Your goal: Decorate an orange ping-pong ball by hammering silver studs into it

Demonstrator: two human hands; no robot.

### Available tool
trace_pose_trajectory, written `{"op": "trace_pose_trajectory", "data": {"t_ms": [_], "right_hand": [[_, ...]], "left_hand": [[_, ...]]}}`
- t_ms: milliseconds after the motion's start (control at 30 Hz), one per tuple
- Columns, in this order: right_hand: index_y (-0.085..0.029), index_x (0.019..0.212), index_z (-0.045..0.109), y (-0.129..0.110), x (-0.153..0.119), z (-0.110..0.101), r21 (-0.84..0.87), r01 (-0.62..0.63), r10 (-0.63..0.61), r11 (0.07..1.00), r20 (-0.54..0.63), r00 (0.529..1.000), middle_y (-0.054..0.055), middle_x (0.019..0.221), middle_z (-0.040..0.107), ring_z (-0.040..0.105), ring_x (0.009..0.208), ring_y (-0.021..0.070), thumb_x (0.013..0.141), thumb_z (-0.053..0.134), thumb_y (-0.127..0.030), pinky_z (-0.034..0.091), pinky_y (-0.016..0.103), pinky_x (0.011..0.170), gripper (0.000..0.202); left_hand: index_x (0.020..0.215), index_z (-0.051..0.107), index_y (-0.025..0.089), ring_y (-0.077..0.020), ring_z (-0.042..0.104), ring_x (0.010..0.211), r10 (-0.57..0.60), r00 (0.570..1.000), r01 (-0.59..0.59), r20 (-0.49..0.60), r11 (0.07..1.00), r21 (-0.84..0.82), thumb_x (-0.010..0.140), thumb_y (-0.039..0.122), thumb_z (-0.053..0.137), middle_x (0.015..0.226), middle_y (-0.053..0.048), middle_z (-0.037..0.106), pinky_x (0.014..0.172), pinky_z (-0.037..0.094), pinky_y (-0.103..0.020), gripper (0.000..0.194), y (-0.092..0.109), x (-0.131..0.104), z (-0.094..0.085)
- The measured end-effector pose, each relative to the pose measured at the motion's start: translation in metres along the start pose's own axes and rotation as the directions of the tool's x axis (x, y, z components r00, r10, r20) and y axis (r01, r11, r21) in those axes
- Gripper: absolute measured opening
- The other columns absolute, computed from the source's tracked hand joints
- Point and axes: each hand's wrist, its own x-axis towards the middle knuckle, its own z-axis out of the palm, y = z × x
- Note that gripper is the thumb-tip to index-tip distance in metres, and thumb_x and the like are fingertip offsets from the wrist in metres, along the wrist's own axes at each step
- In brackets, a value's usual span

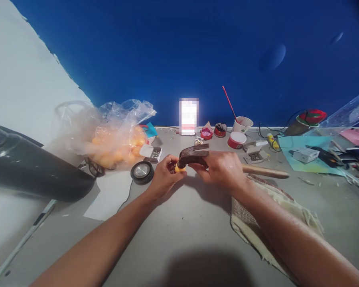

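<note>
Clearly, both hands are occupied above the grey table point(155, 239). The left hand point(163, 177) is closed on a small yellow piece point(180, 169), which it pinches between the thumb and the bent fingers. Some little dark bits show beside these fingers, but they are too small for me to say what they are. The right hand point(224, 169) is wrapped around the handle of a hammer point(188, 154), close behind the metal head. The claw is pointing to the right, over this hand, and the wooden end of the handle comes out on its other side. The striking end is just at the yellow piece; whether the two are touching, I cannot tell.

Near the left hand lies a black disc point(142, 171) with a silvery centre, and just beyond it an open white box point(146, 150) with small shiny bits inside. Farther to the left, a clear bag point(131, 107) is holding many yellow-orange balls point(134, 147). A white sheet point(107, 199) lies in front of the bag.

Under the right forearm, a rough beige cloth point(248, 215) is spread. Behind the right hand stand a red and white tub point(237, 140) and a paper cup point(242, 124), from which a red stick point(229, 104) is leaning out. Beside the tub, a second box point(259, 145) is open, also with small bits.
</note>
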Motion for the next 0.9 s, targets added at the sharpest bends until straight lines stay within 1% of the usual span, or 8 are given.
{"op": "trace_pose_trajectory", "data": {"t_ms": [133,300,400,500,567,667,733,900], "right_hand": [[-0.024,0.1,0.079,0.0,-0.001,0.001,-0.014,0.003,-0.004,1.0,-0.082,0.997,0.006,0.08,0.077,0.062,0.066,0.0186,0.097,0.052,-0.052,0.029,0.031,0.059,0.04],[-0.025,0.101,0.08,-0.003,-0.001,0.004,-0.033,0.011,-0.01,0.999,0.017,1.0,0.004,0.077,0.077,0.061,0.061,0.0175,0.092,0.059,-0.05,0.025,0.031,0.056,0.033],[-0.023,0.099,0.08,-0.001,0.0,0.004,-0.037,-0.032,0.027,0.999,-0.11,0.994,0.006,0.075,0.076,0.063,0.064,0.0187,0.095,0.056,-0.053,0.029,0.03,0.058,0.039],[-0.021,0.101,0.08,0.007,0.004,0.001,-0.028,-0.123,0.115,0.992,-0.191,0.975,0.009,0.079,0.077,0.066,0.069,0.0209,0.095,0.056,-0.056,0.031,0.03,0.058,0.044],[-0.023,0.101,0.08,0.015,0.009,-0.001,-0.019,-0.208,0.205,0.978,-0.087,0.975,0.008,0.08,0.077,0.066,0.068,0.0215,0.09,0.062,-0.055,0.031,0.029,0.056,0.039],[-0.026,0.09,0.078,0.027,0.017,-0.005,-0.068,-0.3,0.307,0.952,0.168,0.937,0.005,0.078,0.076,0.063,0.064,0.0205,0.086,0.066,-0.047,0.031,0.029,0.055,0.025],[-0.026,0.089,0.078,0.032,0.02,-0.008,-0.104,-0.284,0.302,0.953,0.278,0.912,0.005,0.078,0.076,0.063,0.065,0.0205,0.086,0.063,-0.04,0.032,0.03,0.056,0.02],[-0.024,0.094,0.075,0.026,0.017,0.002,-0.098,-0.206,0.229,0.974,0.407,0.884,0.007,0.094,0.078,0.069,0.082,0.0232,0.084,0.062,-0.027,0.036,0.031,0.063,0.017]], "left_hand": [[0.093,0.063,0.02,-0.0145,0.062,0.074,-0.001,1.0,0.001,-0.007,1.0,0.013,0.061,0.021,0.083,0.08,0.002,0.067,0.068,0.047,-0.025,0.038,-0.003,0.0,0.0],[0.092,0.064,0.02,-0.0136,0.059,0.069,0.046,0.999,-0.048,0.02,0.995,0.082,0.066,0.019,0.079,0.077,0.002,0.066,0.064,0.045,-0.026,0.03,-0.005,-0.001,0.001],[0.092,0.064,0.021,-0.0125,0.057,0.065,0.043,0.999,-0.041,-0.014,0.991,0.125,0.064,0.02,0.081,0.074,0.003,0.065,0.062,0.045,-0.025,0.032,-0.003,-0.003,0.002],[0.091,0.062,0.02,-0.0113,0.056,0.063,-0.017,0.998,0.018,-0.061,1.0,0.011,0.064,0.023,0.082,0.075,0.004,0.064,0.059,0.044,-0.024,0.033,-0.001,-0.003,0.002],[0.094,0.061,0.021,-0.0096,0.054,0.061,-0.049,0.997,0.041,-0.064,0.992,-0.119,0.067,0.025,0.08,0.077,0.005,0.063,0.057,0.042,-0.024,0.034,-0.002,-0.001,0.0],[0.103,0.062,0.021,-0.0088,0.053,0.059,-0.051,0.998,0.039,-0.047,0.975,-0.218,0.072,0.027,0.078,0.075,0.006,0.061,0.058,0.041,-0.024,0.035,-0.004,0.002,-0.002],[0.105,0.063,0.021,-0.0098,0.054,0.06,-0.041,0.999,0.033,-0.033,0.975,-0.218,0.074,0.027,0.077,0.071,0.005,0.06,0.059,0.042,-0.024,0.035,-0.005,0.003,-0.002],[0.104,0.064,0.021,-0.0101,0.054,0.06,-0.053,0.998,0.042,-0.043,0.97,-0.238,0.073,0.026,0.079,0.069,0.005,0.061,0.06,0.043,-0.024,0.035,-0.005,0.004,-0.001]]}}
